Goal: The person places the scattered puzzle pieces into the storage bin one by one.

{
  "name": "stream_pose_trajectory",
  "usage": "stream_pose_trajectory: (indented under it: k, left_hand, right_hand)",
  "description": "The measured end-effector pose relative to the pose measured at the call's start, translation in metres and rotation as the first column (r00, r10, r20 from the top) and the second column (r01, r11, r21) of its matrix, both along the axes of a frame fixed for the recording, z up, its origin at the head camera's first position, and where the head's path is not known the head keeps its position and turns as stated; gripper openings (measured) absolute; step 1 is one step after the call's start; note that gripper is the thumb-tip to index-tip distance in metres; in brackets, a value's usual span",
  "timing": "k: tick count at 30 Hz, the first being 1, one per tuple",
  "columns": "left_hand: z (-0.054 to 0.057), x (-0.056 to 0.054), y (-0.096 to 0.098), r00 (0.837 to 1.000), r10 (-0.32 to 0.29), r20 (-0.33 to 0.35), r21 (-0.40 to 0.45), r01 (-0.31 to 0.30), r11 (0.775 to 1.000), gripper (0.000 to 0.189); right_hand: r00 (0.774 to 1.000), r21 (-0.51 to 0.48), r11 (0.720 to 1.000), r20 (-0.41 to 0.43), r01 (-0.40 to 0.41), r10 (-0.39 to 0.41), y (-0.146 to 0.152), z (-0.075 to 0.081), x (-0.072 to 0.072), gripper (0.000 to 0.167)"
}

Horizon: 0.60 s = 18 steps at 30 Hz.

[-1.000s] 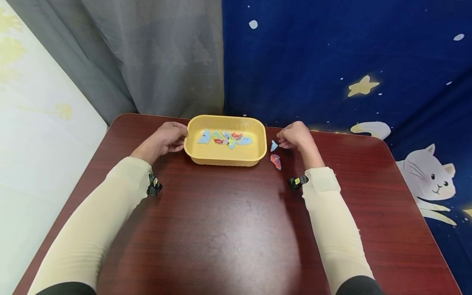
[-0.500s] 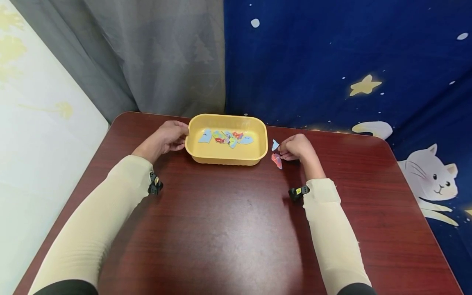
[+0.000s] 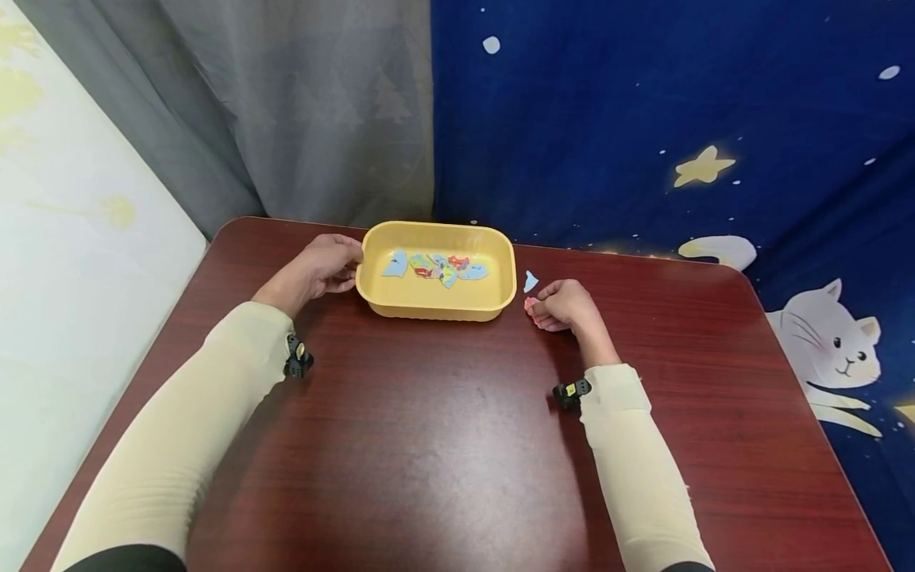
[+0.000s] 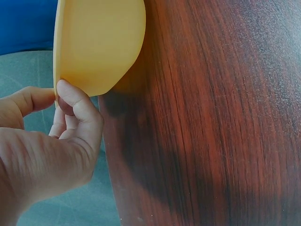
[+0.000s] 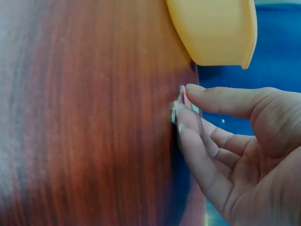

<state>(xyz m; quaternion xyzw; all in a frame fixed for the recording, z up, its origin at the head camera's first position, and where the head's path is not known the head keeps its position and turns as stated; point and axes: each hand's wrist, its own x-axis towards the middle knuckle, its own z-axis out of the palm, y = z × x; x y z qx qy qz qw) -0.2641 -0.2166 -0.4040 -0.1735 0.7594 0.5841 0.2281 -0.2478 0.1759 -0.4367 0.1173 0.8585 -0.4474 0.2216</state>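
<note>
A yellow plastic tub (image 3: 436, 308) stands at the far side of the table, with several flat, colourful map-like puzzle pieces (image 3: 447, 275) lying in it. My left hand (image 3: 323, 266) pinches the tub's left rim between thumb and fingers; the left wrist view shows this grip on the tub's edge (image 4: 101, 42) closely. To the right of the tub, my right hand (image 3: 566, 306) holds a red puzzle piece (image 3: 530, 305) between thumb and fingertips. Seen from the right wrist, the piece (image 5: 185, 97) is mostly covered by the fingers. A small light-blue piece (image 3: 530, 281) lies just beyond that hand.
The dark red wooden table (image 3: 443, 429) extends toward me from the tub. Behind its far edge hang a grey curtain (image 3: 329, 111) and a blue curtain (image 3: 572, 119) with stars and a cat. A pale wall (image 3: 86, 238) is on the left.
My right hand has moved toward me, past the light-blue piece, to the red piece, and now grips it. My left hand and the tub have stayed in place.
</note>
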Motion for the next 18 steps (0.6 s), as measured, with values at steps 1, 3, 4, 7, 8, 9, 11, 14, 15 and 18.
stream_pose_trajectory:
  k: [1, 3, 4, 7, 8, 9, 11, 14, 15, 18]
  left_hand:
    - [0.0001, 0.0001, 0.0000, 1.000, 0.001, 0.000, 0.000, -0.001, 1.000, 0.039]
    - [0.0004, 0.0001, 0.0000, 1.000, 0.000, 0.000, 0.001, 0.000, 1.000, 0.039]
    - [0.0005, 0.0002, 0.0000, 1.000, 0.001, 0.000, 0.001, -0.001, 1.000, 0.039]
    - [0.0009, 0.0003, -0.0001, 1.000, 0.001, -0.001, 0.002, -0.001, 1.000, 0.038]
    - [0.0009, 0.0003, -0.0002, 1.000, 0.000, -0.001, 0.003, 0.000, 1.000, 0.038]
    - [0.0010, 0.0004, -0.0002, 1.000, -0.001, 0.000, 0.003, 0.001, 1.000, 0.038]
    - [0.0013, 0.0008, -0.0002, 1.000, -0.003, 0.001, 0.002, 0.003, 1.000, 0.038]
    - [0.0013, 0.0011, -0.0006, 1.000, -0.005, 0.001, 0.001, 0.005, 1.000, 0.038]
    - [0.0012, 0.0013, -0.0006, 1.000, -0.004, 0.000, 0.001, 0.004, 1.000, 0.038]
    - [0.0003, 0.0010, -0.0009, 1.000, -0.002, -0.001, 0.007, 0.002, 1.000, 0.038]
  right_hand:
    - [1.000, 0.021, 1.000, -0.008, -0.001, 0.001, -0.0009, -0.0002, 0.0003, 0.038]
    - [1.000, 0.062, 0.998, -0.015, 0.000, 0.001, -0.0023, -0.0006, 0.0007, 0.038]
    - [1.000, 0.076, 0.997, -0.016, 0.004, -0.003, -0.0031, -0.0009, 0.0008, 0.038]
    - [1.000, 0.107, 0.994, -0.019, 0.015, -0.013, -0.0050, -0.0020, 0.0006, 0.035]
    - [1.000, 0.120, 0.993, -0.022, 0.015, -0.012, -0.0055, -0.0021, 0.0007, 0.033]
    - [1.000, 0.142, 0.990, -0.029, 0.008, -0.004, -0.0058, -0.0023, 0.0008, 0.029]
    - [0.999, 0.205, 0.979, -0.050, -0.011, 0.021, -0.0063, -0.0027, 0.0010, 0.021]
    - [0.994, 0.302, 0.953, -0.094, -0.023, 0.054, -0.0074, -0.0024, 0.0032, 0.016]
    - [0.993, 0.314, 0.949, -0.106, -0.020, 0.056, -0.0074, -0.0025, 0.0036, 0.016]
    - [0.991, 0.277, 0.961, -0.136, 0.021, 0.018, -0.0072, -0.0020, 0.0049, 0.019]
